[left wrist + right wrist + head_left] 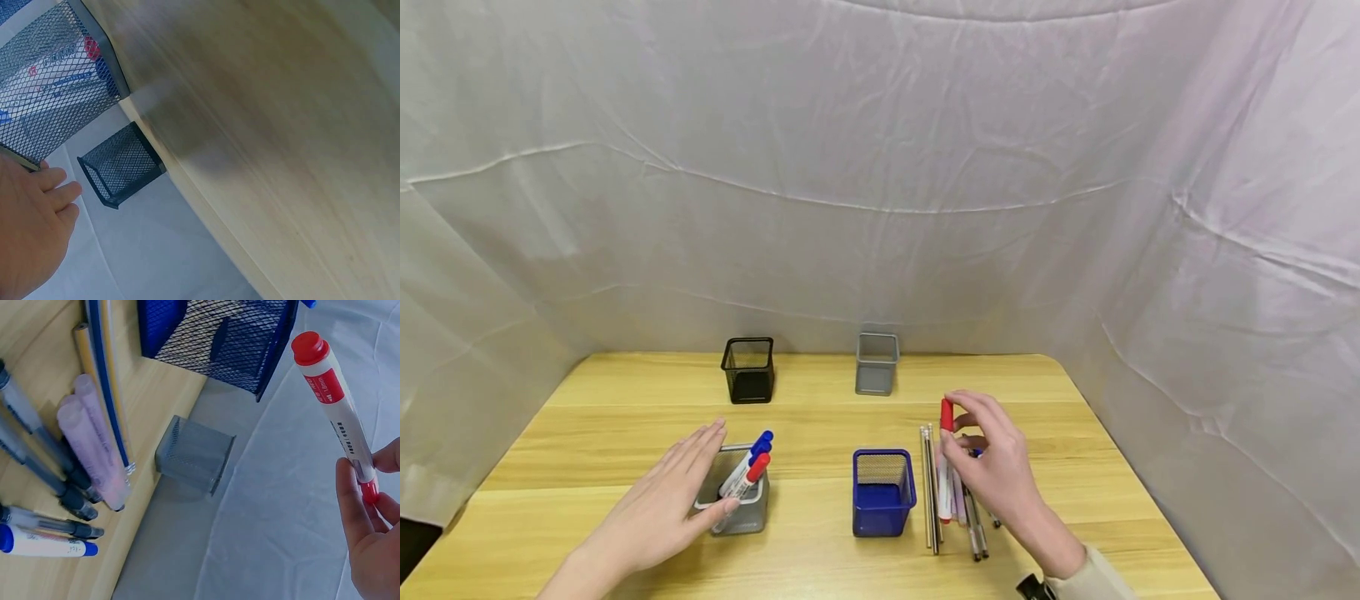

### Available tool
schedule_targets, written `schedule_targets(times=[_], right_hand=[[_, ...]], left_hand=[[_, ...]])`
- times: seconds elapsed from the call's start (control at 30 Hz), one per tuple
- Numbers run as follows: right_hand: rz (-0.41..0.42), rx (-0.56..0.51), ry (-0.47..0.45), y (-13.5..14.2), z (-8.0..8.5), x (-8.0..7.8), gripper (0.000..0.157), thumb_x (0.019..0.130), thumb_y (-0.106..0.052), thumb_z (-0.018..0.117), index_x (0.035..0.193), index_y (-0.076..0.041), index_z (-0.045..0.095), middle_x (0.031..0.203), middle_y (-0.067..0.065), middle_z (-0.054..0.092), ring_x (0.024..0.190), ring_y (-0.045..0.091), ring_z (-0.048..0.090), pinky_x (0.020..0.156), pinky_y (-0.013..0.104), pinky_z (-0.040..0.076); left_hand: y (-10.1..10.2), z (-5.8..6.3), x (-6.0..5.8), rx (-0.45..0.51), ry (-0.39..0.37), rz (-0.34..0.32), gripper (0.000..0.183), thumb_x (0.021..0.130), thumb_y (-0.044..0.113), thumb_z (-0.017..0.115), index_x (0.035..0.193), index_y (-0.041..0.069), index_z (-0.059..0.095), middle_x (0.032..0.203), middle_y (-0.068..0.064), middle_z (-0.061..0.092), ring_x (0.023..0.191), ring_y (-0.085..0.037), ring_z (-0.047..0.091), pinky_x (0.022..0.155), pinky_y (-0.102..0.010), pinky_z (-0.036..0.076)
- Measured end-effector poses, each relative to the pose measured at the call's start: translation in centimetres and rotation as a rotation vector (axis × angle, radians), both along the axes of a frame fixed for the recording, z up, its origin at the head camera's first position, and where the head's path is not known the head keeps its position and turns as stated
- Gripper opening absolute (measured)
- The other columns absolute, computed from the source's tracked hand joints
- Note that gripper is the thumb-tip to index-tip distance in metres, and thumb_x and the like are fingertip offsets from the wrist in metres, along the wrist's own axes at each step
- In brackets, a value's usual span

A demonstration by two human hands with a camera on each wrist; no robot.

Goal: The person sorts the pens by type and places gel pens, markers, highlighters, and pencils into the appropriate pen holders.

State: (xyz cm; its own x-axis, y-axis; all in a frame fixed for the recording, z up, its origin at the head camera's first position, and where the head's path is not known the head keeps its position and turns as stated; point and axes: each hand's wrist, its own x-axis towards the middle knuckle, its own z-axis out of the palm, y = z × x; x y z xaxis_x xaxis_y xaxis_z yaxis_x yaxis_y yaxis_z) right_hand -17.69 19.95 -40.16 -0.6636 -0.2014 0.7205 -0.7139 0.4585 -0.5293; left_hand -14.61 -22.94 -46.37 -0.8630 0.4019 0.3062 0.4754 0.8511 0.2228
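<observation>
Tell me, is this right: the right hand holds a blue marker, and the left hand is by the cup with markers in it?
Not quite: the marker in the right hand is red, not blue, as the right wrist view shows. The left hand is by the cup with markers in it.

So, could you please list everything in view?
Wooden table: 1, yellow, below
Square mesh holders: 4; front grey holder left, blue holder front centre, black holder rear left, rear grey holder centre
Red-capped markers: 2, white, one held, one in front grey holder
Blue-capped markers: 2+, white, front grey holder, table right
Slim pencils: 2+, yellow and dark, table right
Tubular pens: 2, pale purple, table right
Translucent pens: 3, grey and black, table right
Cloth drapes: uncounted, grey, around
Sleeve: 1, beige, right arm
Strap: 1, black, right wrist
Left grip: 1, bare, at front grey holder
Right grip: 1, bare, pinching marker
</observation>
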Motion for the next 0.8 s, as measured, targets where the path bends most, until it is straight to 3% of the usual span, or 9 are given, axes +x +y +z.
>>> schedule_targets(times=[0.2,0.47,0.8], right_hand=[[0.017,-0.037,0.034,-0.9,0.4,0.1,0.058,0.079,0.020,0.077,0.132,-0.002,0.066,0.127,0.014,0.064,0.088,0.025,0.071,0.065,0.022,0.062],[0.067,-0.093,-0.035,-2.3,0.7,0.2,0.053,0.082,0.019,0.074,0.131,0.001,0.065,0.128,0.017,0.063,0.092,0.026,0.071,0.069,0.026,0.063],[0.141,-0.158,-0.005,-4.6,1.0,0.2,0.056,0.080,0.021,0.074,0.132,0.001,0.064,0.128,0.019,0.062,0.094,0.028,0.072,0.070,0.029,0.064]], left_hand=[[-0.1,-0.2,-0.1,0.002,0.003,0.000,0.096,0.099,0.059,0.062,0.165,0.003,0.022,0.169,-0.018,0.027,0.152,-0.043,0.032,0.118,-0.011,-0.012],[-0.1,-0.2,-0.1,0.003,-0.006,0.004,0.095,0.100,0.059,0.061,0.165,0.002,0.022,0.170,-0.018,0.025,0.152,-0.043,0.031,0.118,-0.011,-0.012],[0.0,0.1,0.0,-0.001,-0.005,0.000,0.095,0.099,0.059,0.061,0.165,0.001,0.022,0.170,-0.018,0.024,0.152,-0.043,0.030,0.118,-0.012,-0.012]])
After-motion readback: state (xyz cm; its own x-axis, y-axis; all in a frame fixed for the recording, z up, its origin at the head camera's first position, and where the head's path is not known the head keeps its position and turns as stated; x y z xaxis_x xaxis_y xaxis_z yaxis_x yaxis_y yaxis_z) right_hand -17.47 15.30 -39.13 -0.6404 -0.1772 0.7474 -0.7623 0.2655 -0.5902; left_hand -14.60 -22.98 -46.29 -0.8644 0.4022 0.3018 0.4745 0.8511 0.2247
